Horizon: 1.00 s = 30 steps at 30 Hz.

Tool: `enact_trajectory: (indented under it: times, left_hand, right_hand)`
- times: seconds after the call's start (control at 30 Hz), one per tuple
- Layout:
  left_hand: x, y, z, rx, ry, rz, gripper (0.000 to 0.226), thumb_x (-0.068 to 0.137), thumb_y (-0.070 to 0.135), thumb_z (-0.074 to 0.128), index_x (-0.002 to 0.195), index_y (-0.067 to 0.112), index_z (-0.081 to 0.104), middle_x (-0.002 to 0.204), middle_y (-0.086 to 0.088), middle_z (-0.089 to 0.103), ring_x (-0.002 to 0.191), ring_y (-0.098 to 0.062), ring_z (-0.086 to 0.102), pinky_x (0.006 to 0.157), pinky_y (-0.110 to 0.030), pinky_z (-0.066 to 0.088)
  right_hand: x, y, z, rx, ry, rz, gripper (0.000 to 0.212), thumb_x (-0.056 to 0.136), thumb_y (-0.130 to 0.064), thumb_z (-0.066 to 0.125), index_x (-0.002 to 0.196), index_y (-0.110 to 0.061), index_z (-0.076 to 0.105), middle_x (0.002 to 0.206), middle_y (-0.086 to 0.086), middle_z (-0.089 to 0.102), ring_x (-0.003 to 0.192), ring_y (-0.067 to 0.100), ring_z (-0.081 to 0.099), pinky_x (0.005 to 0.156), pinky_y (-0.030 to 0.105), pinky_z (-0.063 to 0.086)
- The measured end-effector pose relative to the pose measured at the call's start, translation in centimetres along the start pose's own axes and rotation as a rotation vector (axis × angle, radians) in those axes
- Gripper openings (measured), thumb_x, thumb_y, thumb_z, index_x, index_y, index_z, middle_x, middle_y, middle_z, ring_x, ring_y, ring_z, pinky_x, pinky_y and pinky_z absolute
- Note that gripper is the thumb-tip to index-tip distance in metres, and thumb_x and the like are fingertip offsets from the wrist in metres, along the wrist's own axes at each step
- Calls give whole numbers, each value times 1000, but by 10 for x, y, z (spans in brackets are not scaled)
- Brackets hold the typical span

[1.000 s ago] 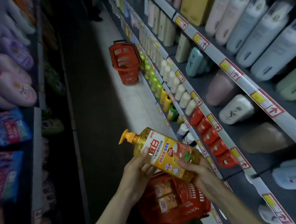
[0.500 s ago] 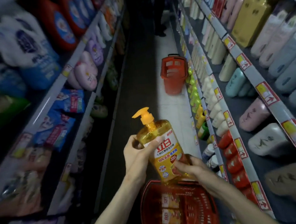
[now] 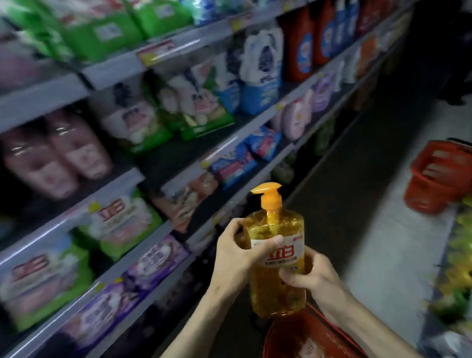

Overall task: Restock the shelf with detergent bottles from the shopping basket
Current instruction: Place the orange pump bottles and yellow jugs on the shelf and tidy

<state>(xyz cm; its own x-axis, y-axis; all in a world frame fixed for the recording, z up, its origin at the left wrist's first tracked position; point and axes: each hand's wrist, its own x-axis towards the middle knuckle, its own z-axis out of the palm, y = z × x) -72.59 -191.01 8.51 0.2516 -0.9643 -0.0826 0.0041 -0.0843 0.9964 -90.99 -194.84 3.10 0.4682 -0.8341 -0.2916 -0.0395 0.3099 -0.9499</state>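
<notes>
Head camera looks down along a dim shop aisle. Grey shelving (image 3: 104, 73) fills the left and upper part of the frame and runs away toward the upper right. Its tiers carry green, pink, purple and blue bags (image 3: 196, 109), with red and blue jugs (image 3: 304, 48) at the upper right; most of this is blurred. Pale floor (image 3: 388, 252) shows right of centre. Near the right edge a second red basket (image 3: 447, 180) stands on it. Below that, a blurred row of yellow and green bottles (image 3: 468, 246) lines the lower right.

At the bottom centre sits the red shopping basket (image 3: 271, 344), cut off by the frame, with labelled bottles (image 3: 305, 353) lying inside. Above it, in the lower centre, the yellow detergent bottle (image 3: 278, 285) is held upright in the air, apart from the shelving.

The left hand (image 3: 235, 260) grips the bottle's upper left side, fingers curled round the shoulder and thumb laid across the white label. The right hand (image 3: 317, 276) holds the lower right side, fingers wrapped behind it and thumb pressed on the front just under the label. An orange pump (image 3: 269, 198) tops the bottle, with its spout pointing toward the left of the frame.
</notes>
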Motion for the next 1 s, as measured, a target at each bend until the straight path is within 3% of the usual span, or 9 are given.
enact_trajectory:
  times: [0.13,0.27,0.4,0.6,0.67,0.8,1.0]
  left_hand:
    - [-50,-6,-74,7,80,-59,50,88,25,84,131,19,58,123,-1,76,111,-15,75,92,-35,63]
    - [-129,-20,-141,7,219,-51,54,89,32,81,136,24,58,127,7,74,116,-12,72,92,-29,61]
    - [-224,-28,-204,54,415,-11,47,94,34,77,136,22,62,126,4,75,117,-15,72,100,-41,60]
    - [-356,-14,-277,31,666,68,35,100,25,68,135,18,66,126,-1,76,118,-20,73,97,-43,61]
    - [-394,-10,-299,21,772,77,36,99,26,69,134,18,67,125,-2,77,117,-22,73,98,-47,61]
    - [-455,-2,-335,45,954,104,35,97,25,71,132,19,67,122,-1,78,114,-20,75,95,-40,62]
    - [-514,17,-385,38,1154,149,30,102,20,65,132,19,67,120,1,78,113,-17,75,89,-30,62]
  right_hand:
    - [-1,5,76,-24,-186,12,64,75,-37,85,134,-21,65,125,3,76,122,17,70,112,50,48]
    - [-20,8,160,-40,-320,-1,75,70,-47,90,135,-19,66,125,4,77,122,19,70,112,53,49]
    - [-57,16,246,-134,-462,-31,53,85,-30,87,132,-16,67,122,6,77,119,21,72,110,54,51]
    - [-122,21,377,-228,-717,-109,39,91,-17,78,129,-18,69,121,2,79,115,18,74,95,40,60]
    - [-142,22,419,-245,-795,-121,39,90,-18,79,128,-19,69,119,1,79,113,18,75,92,38,61]
    - [-173,22,492,-289,-938,-131,50,85,-27,85,131,-19,67,121,1,78,114,20,75,101,51,58]
    - [-204,17,593,-351,-1131,-196,56,80,-41,87,129,-25,65,119,-7,78,111,12,75,100,46,60]
